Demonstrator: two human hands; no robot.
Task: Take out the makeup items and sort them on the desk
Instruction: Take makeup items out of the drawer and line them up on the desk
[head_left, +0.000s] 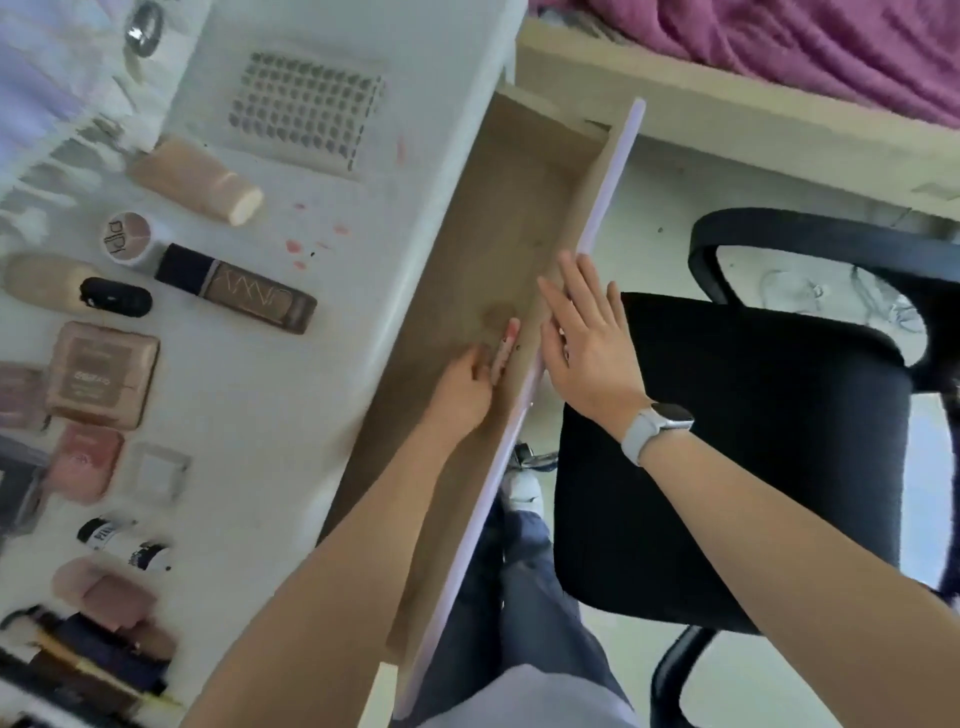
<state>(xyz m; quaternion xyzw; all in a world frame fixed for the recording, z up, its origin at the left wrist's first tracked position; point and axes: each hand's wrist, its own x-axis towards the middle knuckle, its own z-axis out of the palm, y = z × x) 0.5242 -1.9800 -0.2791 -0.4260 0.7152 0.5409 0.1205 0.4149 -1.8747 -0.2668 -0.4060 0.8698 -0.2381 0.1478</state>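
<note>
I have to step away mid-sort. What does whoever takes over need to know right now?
Left hand is in the open drawer, pinching a slim pink stick.
Right hand lies flat and open on the drawer front.
Done: many makeup items lie in rows on the desk.
Left: place the stick on the desk; no other item shows in the drawer.

Bright, even daylight — soft motion blur (worst left), edges bowed.
</note>
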